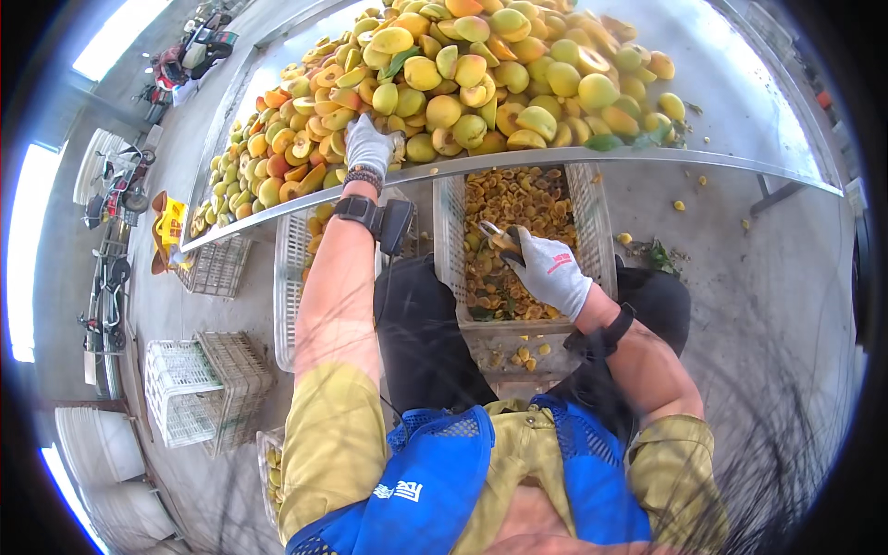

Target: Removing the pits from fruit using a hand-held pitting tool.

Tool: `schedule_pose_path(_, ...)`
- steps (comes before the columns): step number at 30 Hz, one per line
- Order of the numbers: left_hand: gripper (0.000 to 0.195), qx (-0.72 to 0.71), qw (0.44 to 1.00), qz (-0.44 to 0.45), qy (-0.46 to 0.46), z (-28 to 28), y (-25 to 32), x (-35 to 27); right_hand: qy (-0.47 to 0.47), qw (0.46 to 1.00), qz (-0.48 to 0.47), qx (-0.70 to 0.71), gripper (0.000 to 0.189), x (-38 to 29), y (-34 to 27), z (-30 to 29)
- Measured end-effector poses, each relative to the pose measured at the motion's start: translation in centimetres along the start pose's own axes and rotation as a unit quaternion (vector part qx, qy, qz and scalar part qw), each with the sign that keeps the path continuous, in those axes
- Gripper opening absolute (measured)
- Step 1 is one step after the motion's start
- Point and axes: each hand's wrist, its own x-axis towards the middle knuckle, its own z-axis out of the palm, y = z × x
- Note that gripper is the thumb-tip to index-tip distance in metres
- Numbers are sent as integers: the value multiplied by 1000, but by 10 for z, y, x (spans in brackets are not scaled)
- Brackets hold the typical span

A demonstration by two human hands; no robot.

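Note:
A large heap of yellow-orange stone fruit [444, 111], some whole and many cut in halves, lies on the metal table [499, 161] before me. My left hand [369, 147], in a grey-white glove, reaches over the table's near rim and touches the heap. Its fingers are partly hidden among the fruit, so its grip is unclear. In my right hand [555, 274], also gloved, is a small tool with a wooden handle and a looped metal end [491, 229]. That hand hovers above a plastic crate [593, 229] of pits and fruit scraps [517, 201], between my knees.
Left of my legs stands another crate [286, 298] with fruit inside. Stacked crates [208, 388] sit farther left, near a yellow bag [170, 225]. Leaves and fruit bits [659, 255] litter the concrete floor at right. Motorbikes [125, 187] are parked along the left side.

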Motion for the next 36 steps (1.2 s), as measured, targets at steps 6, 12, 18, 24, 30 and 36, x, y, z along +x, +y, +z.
schedule_pose_path(6, 53, 45, 997, -52, 22, -4, 21, -20, 116, 988, -18, 105, 29, 12, 1, 3)
schedule_pose_path(12, 27, -486, 870, -79, -29, -21, 7, -26, 148, 950, 46, 271, 28, 23, -5, -6)
schedule_pose_path(18, 35, -769, 535, -143, -319, -19, 42, -115, 215, 909, -80, 348, 31, 22, -13, -5)
schedule_pose_path(24, 35, -831, 403, -124, -362, 5, 46, -152, 138, 977, 5, 161, 33, 4, -14, -8)
schedule_pose_path(30, 36, -760, 581, -135, -259, 11, 62, -170, 84, 990, 31, 113, 32, 1, -10, -7)
schedule_pose_path(36, 35, -751, 603, -194, -186, 20, 65, -172, 67, 979, -19, 192, 24, 7, -3, 2)
